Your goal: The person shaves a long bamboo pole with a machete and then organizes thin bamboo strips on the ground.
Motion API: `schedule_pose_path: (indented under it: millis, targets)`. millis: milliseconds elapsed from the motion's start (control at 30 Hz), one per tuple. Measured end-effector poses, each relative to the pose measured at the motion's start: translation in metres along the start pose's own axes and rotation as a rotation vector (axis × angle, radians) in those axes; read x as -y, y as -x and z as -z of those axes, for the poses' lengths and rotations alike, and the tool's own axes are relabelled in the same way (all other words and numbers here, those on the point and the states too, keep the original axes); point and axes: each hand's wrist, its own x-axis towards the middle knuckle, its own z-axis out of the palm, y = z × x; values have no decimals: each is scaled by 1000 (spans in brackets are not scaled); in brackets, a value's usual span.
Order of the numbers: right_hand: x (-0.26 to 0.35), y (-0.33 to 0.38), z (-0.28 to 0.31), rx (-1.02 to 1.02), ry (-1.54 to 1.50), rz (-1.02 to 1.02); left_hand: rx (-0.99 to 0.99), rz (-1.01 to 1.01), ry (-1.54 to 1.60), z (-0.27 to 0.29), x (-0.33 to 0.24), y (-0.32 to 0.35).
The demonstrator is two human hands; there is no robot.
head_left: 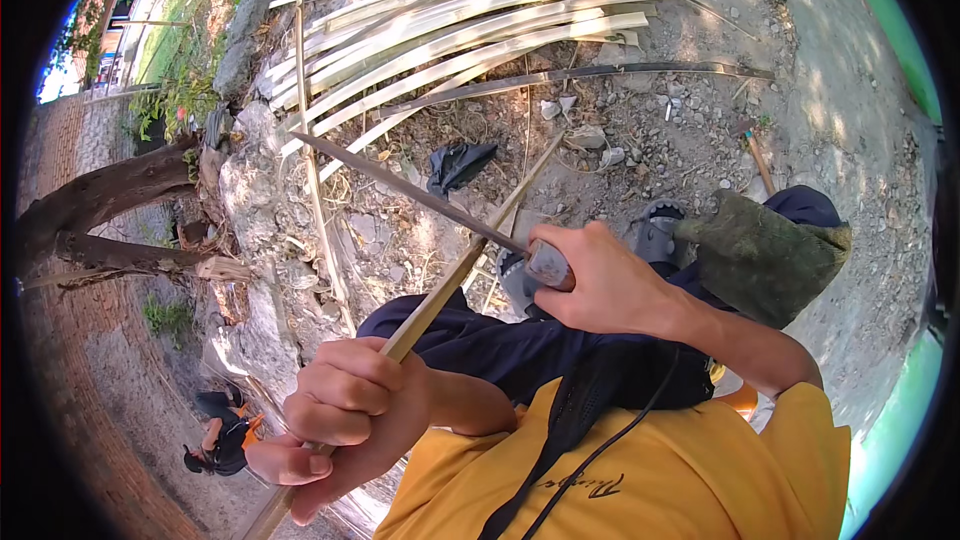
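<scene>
Open room: the gravel ground [640,130] ahead of the knees is open between the pile of split bamboo strips [450,25] at the top of the view and the person's legs. To the left, a rough stone edge [250,190] drops to a brick path [100,390]; a tree trunk [100,195] leans across that side. To the right, a flat concrete surface [850,90] runs to the rim of the picture. A black rag [458,162] and scattered stones lie on the gravel. A second person [225,435] crouches low on the brick path, well apart from the work.

Hands: the left hand [345,410] is closed tight around a bamboo stick [450,285], gripping it near its lower end. The right hand [600,280] is closed around the handle of a long knife [400,185].

Work piece: the bamboo stick is pale tan, narrow and straight, running up from the lower left toward the gravel at upper right. The knife blade is dark, long and slender, pointing up and to the left; it crosses the stick just beside the right hand. Whether the edge bites into the stick cannot be told.

Also noted: a green cloth pad [765,255] over the right knee, and a grey sandal [655,230] just beside it.
</scene>
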Motion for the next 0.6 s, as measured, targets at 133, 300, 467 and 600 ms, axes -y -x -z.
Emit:
schedule_pose_path:
  millis: [133, 300, 467, 600]
  targets:
    - [13, 2, -3, 61, -60, 176, 14, 16, 13, 2, 0, -1]
    - [1, 1, -5, 47, -73, 136, 13, 11, 9, 6, -1, 0]
    - [17, 6, -16, 13, -65, 145, -28, 7, -50, 14, -2, 0]
    - [6, 7, -15, -21, -58, 157, -3, -14, -43, 7, -1, 1]
